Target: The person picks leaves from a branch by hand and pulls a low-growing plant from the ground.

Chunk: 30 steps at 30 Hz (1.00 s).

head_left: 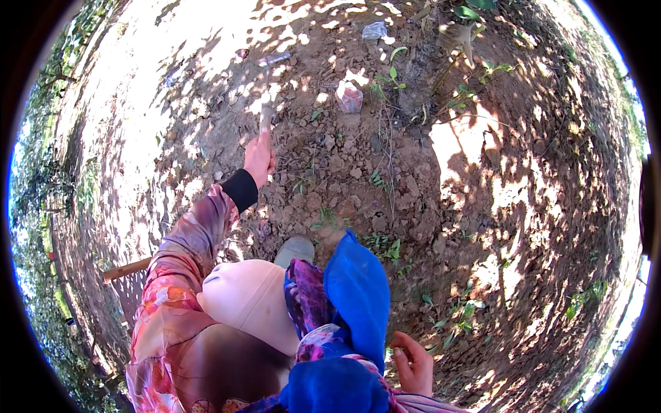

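Note:
My left hand (259, 160) is stretched out ahead and wrapped round the pale handle of a hoe (266, 117). Its narrow metal blade (275, 58) lies at the far end, close to or on the ground; I cannot tell whether it touches. Brown, crumbly soil (337, 162) with clods and small weeds spreads beneath it. Low on the right, beside the hanging blue scarf (358, 296), my right hand (413, 363) has its fingers loosely bent and apart, with nothing visible in them.
A clear plastic packet (349, 98) and a crumpled plastic piece (375, 30) lie ahead. Green plants (463, 313) grow at the right. A grey shoe (295, 251) stands below the hoe. A wood-edged, lattice-like object (129, 286) is at the left.

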{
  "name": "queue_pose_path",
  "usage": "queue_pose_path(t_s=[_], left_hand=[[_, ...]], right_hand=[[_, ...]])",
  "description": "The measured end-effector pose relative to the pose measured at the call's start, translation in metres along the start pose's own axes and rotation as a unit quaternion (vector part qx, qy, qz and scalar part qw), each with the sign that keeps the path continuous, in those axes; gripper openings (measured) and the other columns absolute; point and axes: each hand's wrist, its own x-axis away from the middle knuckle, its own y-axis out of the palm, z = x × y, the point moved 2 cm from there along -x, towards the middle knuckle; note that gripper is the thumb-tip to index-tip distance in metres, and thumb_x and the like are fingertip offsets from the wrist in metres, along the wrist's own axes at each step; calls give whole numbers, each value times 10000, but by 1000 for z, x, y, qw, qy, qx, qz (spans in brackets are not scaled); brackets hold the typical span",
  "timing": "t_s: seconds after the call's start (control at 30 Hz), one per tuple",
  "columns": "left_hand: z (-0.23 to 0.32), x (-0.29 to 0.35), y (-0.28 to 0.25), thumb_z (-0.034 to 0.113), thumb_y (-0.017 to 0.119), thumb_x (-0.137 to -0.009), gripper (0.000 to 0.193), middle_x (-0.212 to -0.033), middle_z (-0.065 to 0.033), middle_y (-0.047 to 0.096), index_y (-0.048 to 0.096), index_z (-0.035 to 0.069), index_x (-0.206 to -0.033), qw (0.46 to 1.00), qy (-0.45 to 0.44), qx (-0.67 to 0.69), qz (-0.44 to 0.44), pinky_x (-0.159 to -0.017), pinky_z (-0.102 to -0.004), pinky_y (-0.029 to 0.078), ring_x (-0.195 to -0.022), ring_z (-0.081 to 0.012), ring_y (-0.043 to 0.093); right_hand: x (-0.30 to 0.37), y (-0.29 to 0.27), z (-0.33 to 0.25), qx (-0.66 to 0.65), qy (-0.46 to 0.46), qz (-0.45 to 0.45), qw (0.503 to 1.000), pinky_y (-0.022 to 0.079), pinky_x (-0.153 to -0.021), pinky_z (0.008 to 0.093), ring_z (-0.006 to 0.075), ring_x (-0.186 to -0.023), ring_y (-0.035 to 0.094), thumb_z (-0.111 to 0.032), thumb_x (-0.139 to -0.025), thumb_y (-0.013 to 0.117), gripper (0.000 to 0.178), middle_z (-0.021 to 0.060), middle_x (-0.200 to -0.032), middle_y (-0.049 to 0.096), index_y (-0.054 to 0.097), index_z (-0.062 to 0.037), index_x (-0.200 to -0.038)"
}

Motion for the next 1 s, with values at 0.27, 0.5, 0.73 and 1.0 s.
queue_pose_path(t_s=[0.27,0.5,0.73,1.0], left_hand=[[-73,90,-22,454,396,-973,384,-551,21,359,423,98,-832,992,-42,-115,-19,-294,-244,229,-347,-81,314],[-139,148,-56,421,429,-973,363,-548,8,417,433,89,-827,981,-87,-162,-62,-324,-255,284,-361,-84,370],[-118,129,-29,405,469,-961,360,-525,16,402,472,74,-817,967,-40,-220,-119,-349,-258,291,-380,-81,374],[-168,153,-107,502,438,-945,454,-526,3,421,456,78,-782,961,-58,-258,-75,-346,-265,295,-398,-87,396]], right_hand=[[4,1,9,-16,15,-8,1000,491,-685,249,117,-781,603,1,-876,544,327,97,-956,651,553,34,-1202],[1,-1,0,-7,0,-10,1000,486,-695,256,118,-780,596,-5,-873,553,328,95,-948,653,562,15,-1201],[7,-2,6,-2,15,-15,1000,487,-705,254,121,-799,604,10,-868,541,338,99,-960,654,562,10,-1205],[10,3,19,-46,31,-10,998,505,-720,264,131,-810,607,7,-882,529,349,112,-984,637,542,26,-1230]])
